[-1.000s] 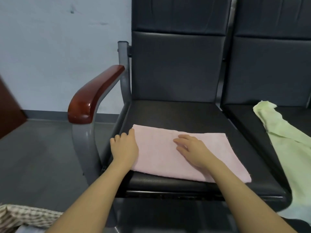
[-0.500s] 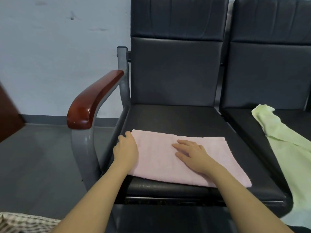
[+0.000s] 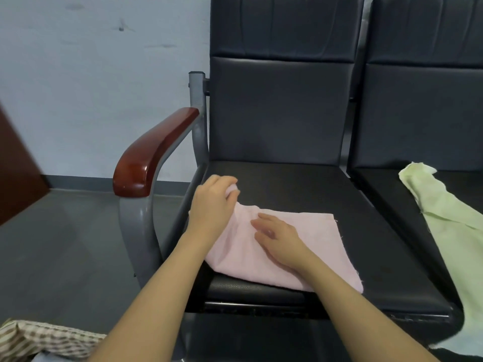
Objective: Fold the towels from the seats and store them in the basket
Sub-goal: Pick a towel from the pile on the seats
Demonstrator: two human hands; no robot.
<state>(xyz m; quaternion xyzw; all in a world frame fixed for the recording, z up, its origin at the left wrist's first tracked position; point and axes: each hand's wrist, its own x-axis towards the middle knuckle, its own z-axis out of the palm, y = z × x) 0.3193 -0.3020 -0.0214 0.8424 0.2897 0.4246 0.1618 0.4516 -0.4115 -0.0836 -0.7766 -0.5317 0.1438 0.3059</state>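
One pink towel (image 3: 295,246), folded flat, left corner lifted

A pink towel (image 3: 282,246) lay on the left black seat (image 3: 300,186). The left hand (image 3: 213,202) pinched its far left corner and held it raised off the cushion, while the right hand (image 3: 279,241) rested flat on the towel's middle. A pale green towel (image 3: 449,220) draped over the neighbouring seat (image 3: 386,205) (its near end hung past the front edge). Checked fabric (image 3: 44,338) showed at the lower left.
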